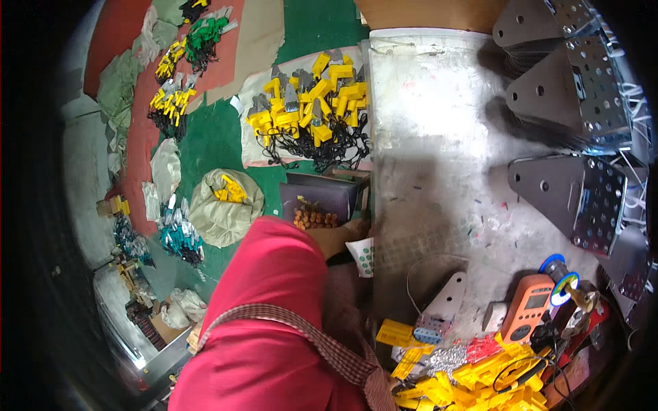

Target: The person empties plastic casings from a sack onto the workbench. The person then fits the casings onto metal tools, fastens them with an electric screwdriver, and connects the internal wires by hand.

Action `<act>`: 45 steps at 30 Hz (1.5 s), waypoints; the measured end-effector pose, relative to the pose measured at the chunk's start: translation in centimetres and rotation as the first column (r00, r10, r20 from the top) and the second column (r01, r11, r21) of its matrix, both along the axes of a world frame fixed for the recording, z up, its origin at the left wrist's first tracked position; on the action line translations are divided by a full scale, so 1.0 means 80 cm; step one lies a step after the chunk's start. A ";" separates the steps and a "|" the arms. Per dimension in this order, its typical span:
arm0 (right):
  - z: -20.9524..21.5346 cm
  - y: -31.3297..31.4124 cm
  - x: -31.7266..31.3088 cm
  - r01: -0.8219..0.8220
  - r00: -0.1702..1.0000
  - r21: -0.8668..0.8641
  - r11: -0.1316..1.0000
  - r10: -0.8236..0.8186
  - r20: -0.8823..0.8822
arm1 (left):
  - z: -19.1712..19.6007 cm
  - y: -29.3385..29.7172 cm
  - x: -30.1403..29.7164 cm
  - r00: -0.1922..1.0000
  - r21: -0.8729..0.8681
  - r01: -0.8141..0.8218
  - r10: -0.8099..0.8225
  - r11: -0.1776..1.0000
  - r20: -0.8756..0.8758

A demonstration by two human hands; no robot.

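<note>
My left arm, in a red sleeve (274, 274), reaches forward beside the table's left edge. Beyond it, partly hidden by the sleeve, my left hand (336, 238) is by a dark open box (312, 198); its fingers are too unclear to read. Small round orange-brown things (315, 218) lie in the box, close to the hand. Against the hand and the table edge shows a white piece with green dots (363, 257); whether I hold it cannot be told. My right hand is out of sight.
On the metal-topped table (439, 192) stand perforated grey metal brackets (569, 198), an orange meter (526, 308), a solder spool (561, 281) and yellow plastic housings (473, 383). On the floor lie a heap of yellow cabled parts (315, 103) and an open sack (226, 205).
</note>
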State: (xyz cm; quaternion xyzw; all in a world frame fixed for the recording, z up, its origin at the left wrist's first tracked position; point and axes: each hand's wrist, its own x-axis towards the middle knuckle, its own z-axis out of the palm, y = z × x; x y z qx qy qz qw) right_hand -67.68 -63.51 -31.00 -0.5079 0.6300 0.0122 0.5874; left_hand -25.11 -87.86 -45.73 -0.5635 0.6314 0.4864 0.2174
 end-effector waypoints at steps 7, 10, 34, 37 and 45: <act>0.012 0.035 -0.033 -0.022 1.000 0.088 0.996 0.023 -0.006 | 0.000 0.047 -0.031 0.997 0.061 -0.077 0.077 0.995 0.014; -0.005 0.072 -0.061 -0.045 0.999 0.112 0.993 0.043 0.017 | 0.009 0.061 -0.024 0.992 0.072 -0.123 0.120 0.990 0.047; -0.231 0.082 -0.035 -0.075 0.973 -0.012 0.997 0.076 0.219 | 0.043 0.056 0.017 0.898 -0.189 -0.303 0.347 0.934 0.271; -0.241 0.078 -0.026 -0.069 0.971 -0.023 0.997 0.072 0.229 | 0.049 0.060 0.016 0.887 -0.216 -0.315 0.368 0.924 0.279; -0.253 0.087 -0.033 -0.056 0.973 -0.037 0.998 0.063 0.221 | 0.068 0.074 0.016 0.864 -0.263 -0.356 0.423 0.897 0.273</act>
